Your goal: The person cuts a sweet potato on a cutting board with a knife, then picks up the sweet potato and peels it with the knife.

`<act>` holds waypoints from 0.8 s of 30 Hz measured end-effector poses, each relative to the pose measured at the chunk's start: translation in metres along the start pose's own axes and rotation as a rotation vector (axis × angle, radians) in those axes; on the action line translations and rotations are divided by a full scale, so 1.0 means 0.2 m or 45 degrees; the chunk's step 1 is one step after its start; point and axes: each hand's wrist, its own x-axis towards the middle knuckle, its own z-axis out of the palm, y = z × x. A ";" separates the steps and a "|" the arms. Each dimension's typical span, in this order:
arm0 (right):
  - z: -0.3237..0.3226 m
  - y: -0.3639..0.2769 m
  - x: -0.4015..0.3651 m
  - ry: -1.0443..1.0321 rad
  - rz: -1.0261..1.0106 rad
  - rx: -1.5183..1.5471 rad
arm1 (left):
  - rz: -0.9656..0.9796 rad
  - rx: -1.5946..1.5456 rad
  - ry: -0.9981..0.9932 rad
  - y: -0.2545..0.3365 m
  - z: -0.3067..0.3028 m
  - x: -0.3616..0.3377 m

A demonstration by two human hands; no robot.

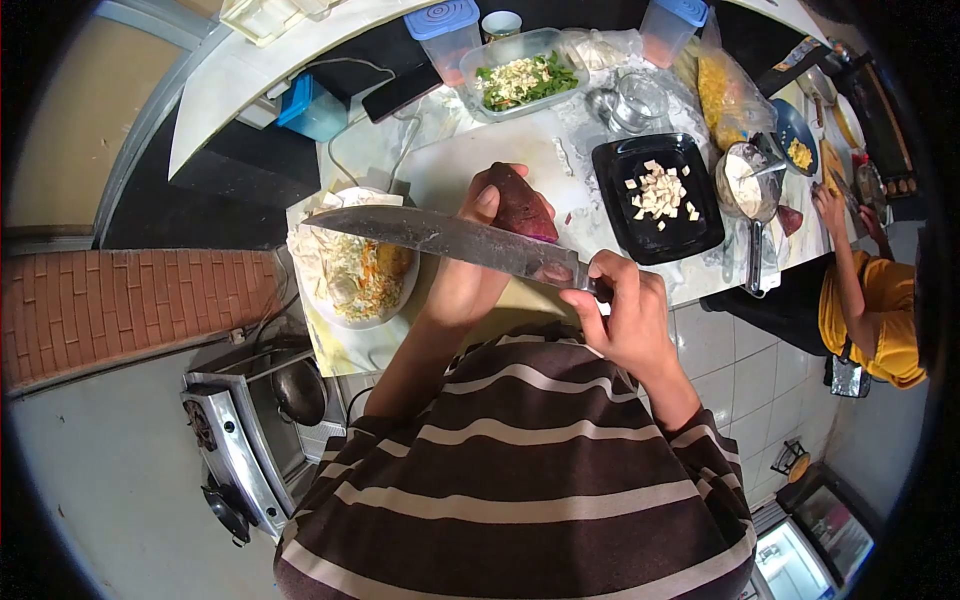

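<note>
The knife (440,238) reaches left over a plate (408,290) of peelings. The left hand (465,285) is clamped on a purple tuber (522,205), held above the counter (450,165) behind the blade; its thumb should probably stay clear of the edge. The right hand (625,315) grips the handle, and short, shallow strokes would suit.

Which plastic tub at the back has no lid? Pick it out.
The wide clear tub in the middle, holding green leaves and pale chopped bits. The tub left of it and the tub right of it wear blue lids.
</note>
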 end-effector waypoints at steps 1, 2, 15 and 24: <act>0.00 0.00 -0.01 -0.009 0.010 0.008 | 0.011 0.008 -0.011 -0.01 0.00 0.00; -0.01 0.00 -0.01 -0.017 0.018 0.015 | 0.024 0.018 -0.024 -0.01 -0.01 0.00; 0.01 0.02 0.00 -0.008 -0.018 0.044 | 0.146 0.294 0.165 -0.05 -0.03 -0.01; 0.02 0.02 0.01 -0.004 0.010 0.064 | 0.158 0.453 0.237 -0.03 0.00 -0.02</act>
